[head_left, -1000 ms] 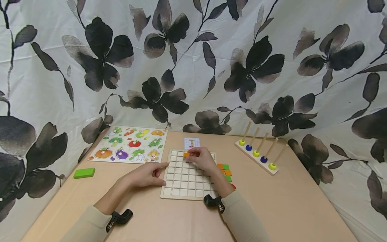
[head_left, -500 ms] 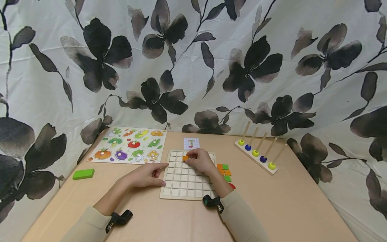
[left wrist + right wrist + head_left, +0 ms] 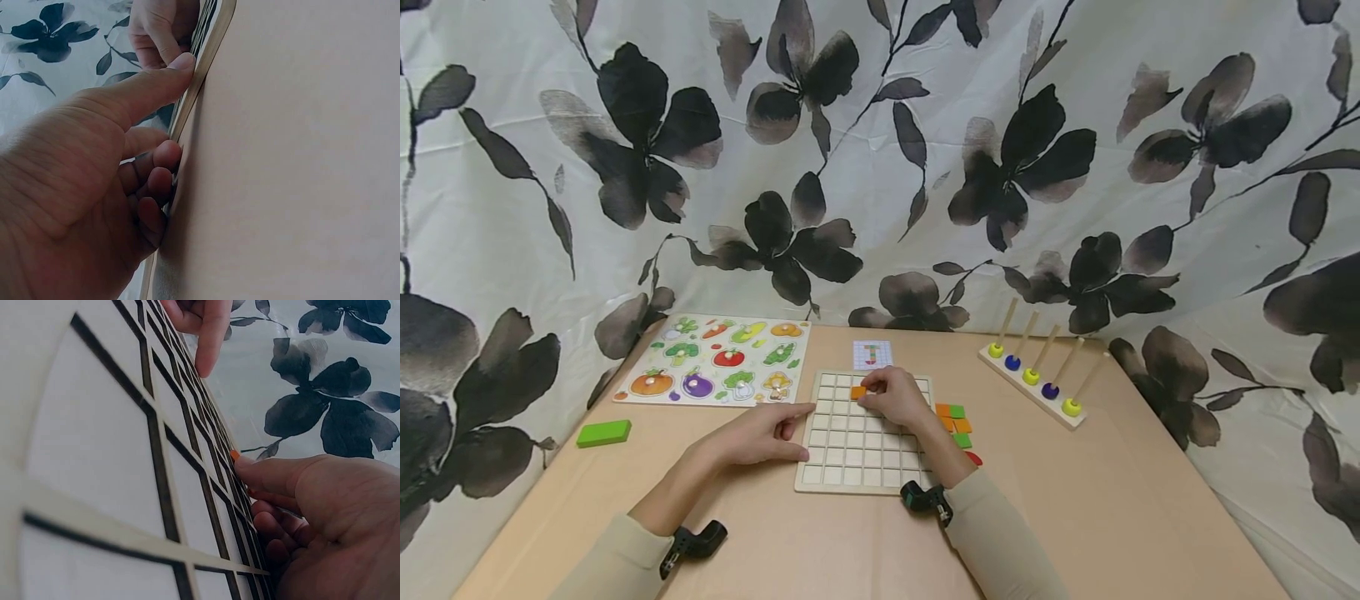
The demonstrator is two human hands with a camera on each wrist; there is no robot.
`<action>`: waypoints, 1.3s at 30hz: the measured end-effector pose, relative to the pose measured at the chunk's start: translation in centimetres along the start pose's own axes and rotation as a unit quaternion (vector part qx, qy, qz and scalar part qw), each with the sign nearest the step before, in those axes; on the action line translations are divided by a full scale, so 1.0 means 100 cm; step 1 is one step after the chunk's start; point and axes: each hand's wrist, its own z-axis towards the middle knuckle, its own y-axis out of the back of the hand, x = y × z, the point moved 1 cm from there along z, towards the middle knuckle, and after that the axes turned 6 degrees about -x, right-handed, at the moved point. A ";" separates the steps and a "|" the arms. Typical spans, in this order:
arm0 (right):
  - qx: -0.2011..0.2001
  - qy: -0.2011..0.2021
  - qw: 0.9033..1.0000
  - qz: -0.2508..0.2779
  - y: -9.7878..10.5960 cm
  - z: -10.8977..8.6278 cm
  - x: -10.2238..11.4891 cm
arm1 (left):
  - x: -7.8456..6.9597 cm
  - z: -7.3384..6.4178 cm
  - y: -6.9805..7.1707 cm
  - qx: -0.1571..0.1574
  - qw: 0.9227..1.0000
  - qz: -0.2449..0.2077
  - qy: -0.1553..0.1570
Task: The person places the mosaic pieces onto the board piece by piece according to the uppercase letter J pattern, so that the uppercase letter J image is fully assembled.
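A wooden grid board (image 3: 844, 477) with pale square cells lies at the table's middle. My left hand (image 3: 758, 432) touches its left edge with thumb and index finger extended; the left wrist view shows the thumb (image 3: 156, 84) against the rim and the other fingers bent. Over the board's top rows, my right hand (image 3: 897, 397) pinches a small orange square tile (image 3: 858, 392) between thumb and fingertips. Only a sliver of orange tile (image 3: 234, 455) shows past the thumb in the right wrist view. Behind the board lies a small pattern card (image 3: 872, 354) with a coloured figure on a grid.
Several orange and green tiles (image 3: 955, 412) lie right of the board, with a red piece (image 3: 973, 458) partly behind the right arm. A peg stand (image 3: 1033, 387) with yellow and blue beads stands at right. At left are a vegetable picture board (image 3: 715, 360) and a green block (image 3: 604, 433).
The head view has shifted slightly. The right hand stays at the board's top rows with the orange tile, more of which shows now. The left hand keeps its place on the edge.
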 end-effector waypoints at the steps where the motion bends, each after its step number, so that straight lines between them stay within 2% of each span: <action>1: 0.000 -0.003 1.000 -0.001 0.000 0.000 0.000 | 0.000 0.000 0.000 0.000 1.000 -0.001 0.000; 9: 0.002 -0.019 1.000 0.000 0.001 0.000 0.001 | -0.001 0.000 0.000 -0.001 1.000 0.001 0.002; 39: -0.001 -0.003 1.000 -0.019 -0.001 0.000 0.002 | -0.001 -0.001 0.000 0.000 1.000 -0.011 0.000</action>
